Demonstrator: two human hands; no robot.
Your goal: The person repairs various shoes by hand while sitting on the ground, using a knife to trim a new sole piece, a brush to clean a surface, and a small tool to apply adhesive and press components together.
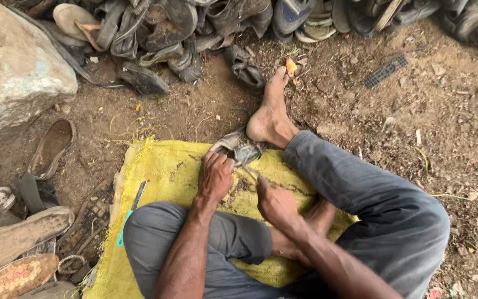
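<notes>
I sit on a yellow woven sack [161, 166] spread on dirt ground. My left hand [215, 176] grips the near end of a worn grey shoe [240, 147] lying at the sack's far edge. The shoe's far end is pinned under the heel of my outstretched bare foot [272, 113]. My right hand [275, 202] is closed around a thin tool whose tip points toward the shoe; the tool is mostly hidden. A knife with a turquoise handle [131, 213] lies on the sack by my left knee.
A heap of old shoes and sandals [183, 27] lines the far edge. Loose soles [17, 238] and a sandal [51, 147] lie at the left beside a large rock [12, 66]. A black ridged strip [385, 71] lies on the dirt to the right.
</notes>
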